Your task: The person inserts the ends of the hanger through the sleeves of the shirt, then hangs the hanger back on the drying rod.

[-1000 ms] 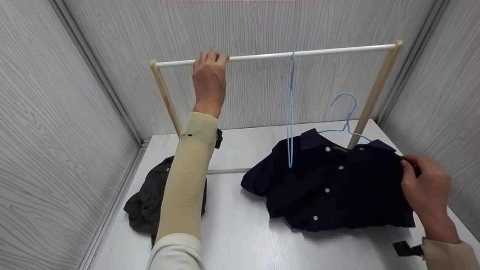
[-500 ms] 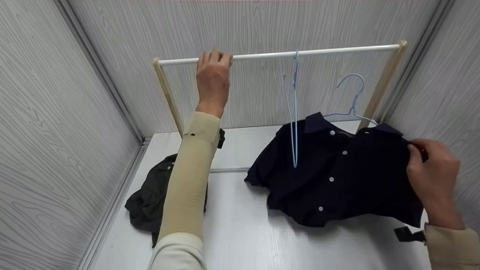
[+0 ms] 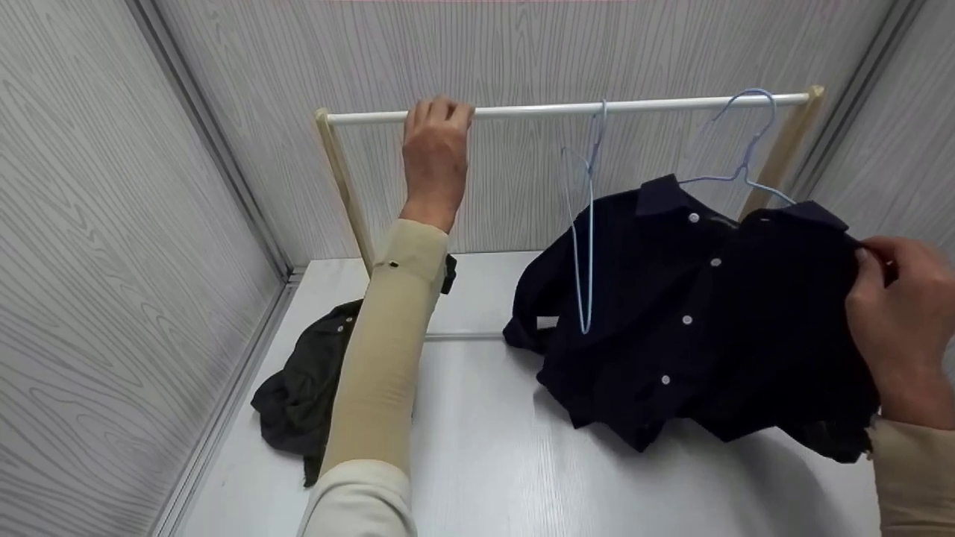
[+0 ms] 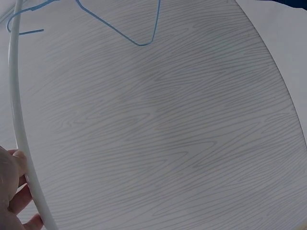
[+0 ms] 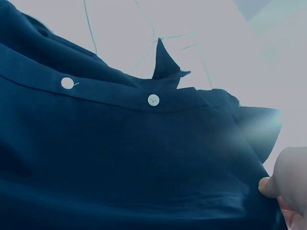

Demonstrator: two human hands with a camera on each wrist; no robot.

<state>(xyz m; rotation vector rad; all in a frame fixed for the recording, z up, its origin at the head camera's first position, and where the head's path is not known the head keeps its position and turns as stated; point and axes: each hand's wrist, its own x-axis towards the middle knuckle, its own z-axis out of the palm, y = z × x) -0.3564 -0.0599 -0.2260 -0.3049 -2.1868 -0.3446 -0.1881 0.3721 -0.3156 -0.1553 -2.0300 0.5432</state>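
A navy shirt with white buttons is raised in front of a small clothes rack, a light blue hanger inside its collar. My right hand pinches the shirt at the shoulder between thumb and fingers. In the right wrist view the thumb presses on the fabric. The hanger's hook overlaps the right end of the white rail; whether they touch I cannot tell. My left hand grips that rail left of centre, with fingers curled round it in the left wrist view.
A second blue hanger hangs from the rail, in front of the shirt's left shoulder. A crumpled dark garment lies at the left on the white table, partly behind the left sleeve. Pale wood-grain panels enclose the back and sides.
My right hand has lifted the shirt and its hanger up and slightly right, bringing the hook to rail height. My left hand has kept its grip on the rail.
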